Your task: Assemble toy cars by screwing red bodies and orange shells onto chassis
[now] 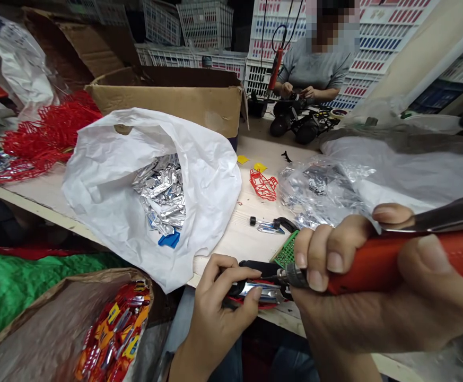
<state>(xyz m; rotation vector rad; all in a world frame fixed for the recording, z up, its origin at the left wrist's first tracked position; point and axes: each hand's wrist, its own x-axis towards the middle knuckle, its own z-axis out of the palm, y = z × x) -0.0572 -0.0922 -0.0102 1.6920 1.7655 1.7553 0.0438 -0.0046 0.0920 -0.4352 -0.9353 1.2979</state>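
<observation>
My right hand (358, 307) is wrapped round a red electric screwdriver (378, 260), its thumb and fingers along the body. The tool's black collar and bit point left onto a toy car part (266, 293), silver, black and a little red. Fingers of my left hand (219, 307) pinch this part from the left, at the table's front edge. Whether the bit sits on a screw is hidden. Just behind the tool's tip stands a green perforated tray (287, 249) with small screws in it.
A white bag (211, 159) of silver parts lies left, before a cardboard box (167, 103). Red frames (52, 127) heap beyond; one red frame (263, 184) lies mid-table near clear plastic bags (322, 185). Lower left, a bag holds red-orange car shells (115, 334). Opposite, a person (314, 69) works.
</observation>
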